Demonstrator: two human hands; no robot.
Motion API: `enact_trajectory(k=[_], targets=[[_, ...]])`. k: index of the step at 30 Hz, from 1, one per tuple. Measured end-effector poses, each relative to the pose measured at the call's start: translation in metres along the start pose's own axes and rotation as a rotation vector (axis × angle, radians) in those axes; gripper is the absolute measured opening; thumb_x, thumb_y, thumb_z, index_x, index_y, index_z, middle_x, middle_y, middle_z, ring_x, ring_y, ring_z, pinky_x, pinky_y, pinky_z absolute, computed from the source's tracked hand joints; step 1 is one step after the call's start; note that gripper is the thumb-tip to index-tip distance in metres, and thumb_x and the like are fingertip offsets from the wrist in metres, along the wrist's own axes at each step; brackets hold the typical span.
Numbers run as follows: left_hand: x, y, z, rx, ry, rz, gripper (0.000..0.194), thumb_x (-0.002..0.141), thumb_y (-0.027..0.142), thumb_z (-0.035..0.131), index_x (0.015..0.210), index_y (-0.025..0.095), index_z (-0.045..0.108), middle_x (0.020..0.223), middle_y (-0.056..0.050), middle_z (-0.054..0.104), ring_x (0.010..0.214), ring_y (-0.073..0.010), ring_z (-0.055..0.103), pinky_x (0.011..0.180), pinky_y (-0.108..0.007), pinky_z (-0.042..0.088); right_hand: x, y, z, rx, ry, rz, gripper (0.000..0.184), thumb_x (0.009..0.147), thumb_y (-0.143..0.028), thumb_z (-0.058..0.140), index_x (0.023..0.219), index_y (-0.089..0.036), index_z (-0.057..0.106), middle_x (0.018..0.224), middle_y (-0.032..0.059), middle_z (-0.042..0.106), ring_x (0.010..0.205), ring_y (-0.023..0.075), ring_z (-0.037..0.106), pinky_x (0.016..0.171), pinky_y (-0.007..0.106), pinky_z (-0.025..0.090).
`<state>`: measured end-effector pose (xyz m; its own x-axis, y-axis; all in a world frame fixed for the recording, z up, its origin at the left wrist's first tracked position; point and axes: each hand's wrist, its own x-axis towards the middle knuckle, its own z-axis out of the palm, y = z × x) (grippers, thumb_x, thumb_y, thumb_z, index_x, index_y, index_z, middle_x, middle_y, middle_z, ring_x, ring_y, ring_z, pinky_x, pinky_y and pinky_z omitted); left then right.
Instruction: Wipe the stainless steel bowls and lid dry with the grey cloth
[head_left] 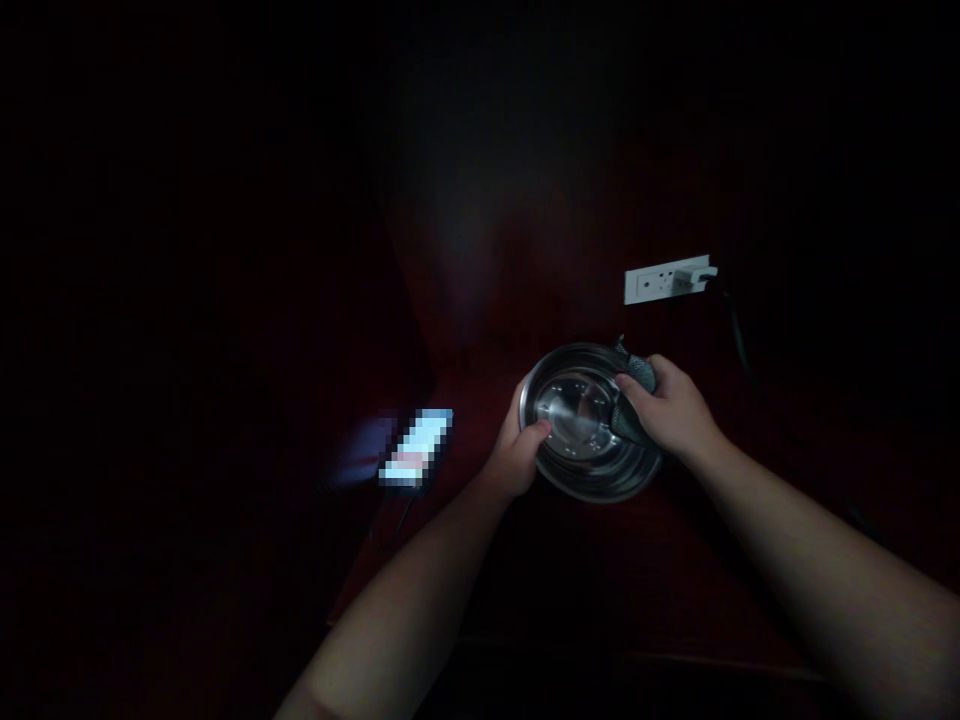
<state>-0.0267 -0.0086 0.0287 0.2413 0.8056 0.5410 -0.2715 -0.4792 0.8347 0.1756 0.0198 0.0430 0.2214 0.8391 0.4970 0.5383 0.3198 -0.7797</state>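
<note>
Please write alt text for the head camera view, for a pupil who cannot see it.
In very dim light, a person's left hand grips a shiny metal bowl by its rim, while the right hand holds a grey-green cloth at the bowl's right side. A bright, pixelated screen glows to the left, and a white socket panel shows beyond the bowl.

text: none readable | phone screen (417, 447) — blurred into blocks, illegible

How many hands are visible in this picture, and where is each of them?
2. The left hand holds the left rim of the metal bowl; the right hand holds a dark cloth at its right side. Darkness could hide others.
</note>
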Motion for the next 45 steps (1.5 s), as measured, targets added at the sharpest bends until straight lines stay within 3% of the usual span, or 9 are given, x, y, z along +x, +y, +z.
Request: enact_trajectory(k=[5, 20, 28, 34, 38, 45], targets=[[0.0, 0.0, 0.003, 0.036, 0.041, 0.016, 0.062, 0.078, 0.026, 0.052, 0.138, 0.019, 0.038, 0.142, -0.006, 0.046, 0.132, -0.0271, 0.039, 0.112, -0.041, 0.026, 0.002, 0.005, 0.001, -0.004, -0.023, 0.024, 0.024, 0.076, -0.045, 0.056, 0.073, -0.023, 0.047, 0.066, 0.0004, 0.056, 0.059, 0.0172, 0.053, 0.055, 0.03, 0.039], [0.0, -0.004, 0.004, 0.032, 0.017, 0.05, 0.065, 0.08, 0.037, 0.055, 0.14, 0.021, 0.035, 0.145, -0.009, 0.041, 0.134, -0.03, 0.036, 0.112, -0.044, 0.024, 0.001, 0.002, -0.001, -0.011, -0.011, 0.036, 0.024, 0.075, -0.044, 0.058, 0.073, -0.021, 0.049, 0.068, 0.0011, 0.057, 0.059, 0.0158, 0.053, 0.054, 0.029, 0.039], [-0.009, -0.002, 0.007, 0.122, -0.007, 0.169, 0.071, 0.086, 0.04, 0.054, 0.145, 0.021, 0.02, 0.146, -0.011, 0.039, 0.133, -0.0259, 0.037, 0.112, -0.04, 0.025, 0.003, 0.006, 0.003, -0.006, 0.063, 0.059, 0.024, 0.079, -0.045, 0.053, 0.074, -0.022, 0.047, 0.068, -0.0002, 0.055, 0.059, 0.0151, 0.052, 0.053, 0.028, 0.038], [-0.003, -0.007, 0.006, 0.056, 0.056, 0.009, 0.07, 0.081, 0.039, 0.06, 0.142, 0.023, 0.029, 0.14, -0.01, 0.046, 0.129, -0.0261, 0.043, 0.111, -0.041, 0.028, 0.002, 0.004, 0.003, -0.002, 0.071, 0.095, 0.023, 0.078, -0.043, 0.055, 0.075, -0.021, 0.049, 0.068, 0.0004, 0.056, 0.06, 0.0156, 0.053, 0.054, 0.028, 0.038], [0.002, -0.009, 0.002, 0.003, 0.077, -0.027, 0.07, 0.077, 0.037, 0.063, 0.14, 0.023, 0.034, 0.139, -0.009, 0.047, 0.129, -0.0276, 0.043, 0.11, -0.043, 0.029, 0.003, 0.003, 0.001, -0.022, 0.059, 0.081, 0.025, 0.077, -0.044, 0.055, 0.073, -0.021, 0.048, 0.066, 0.0006, 0.054, 0.058, 0.0153, 0.052, 0.052, 0.028, 0.037], [0.005, -0.004, -0.006, 0.036, 0.033, -0.107, 0.06, 0.073, 0.029, 0.061, 0.131, 0.022, 0.046, 0.134, -0.007, 0.053, 0.128, -0.0299, 0.044, 0.109, -0.045, 0.03, 0.0, 0.002, -0.003, -0.066, 0.013, 0.068, 0.023, 0.076, -0.042, 0.055, 0.072, -0.021, 0.047, 0.063, 0.0001, 0.053, 0.056, 0.0154, 0.05, 0.052, 0.028, 0.036]])
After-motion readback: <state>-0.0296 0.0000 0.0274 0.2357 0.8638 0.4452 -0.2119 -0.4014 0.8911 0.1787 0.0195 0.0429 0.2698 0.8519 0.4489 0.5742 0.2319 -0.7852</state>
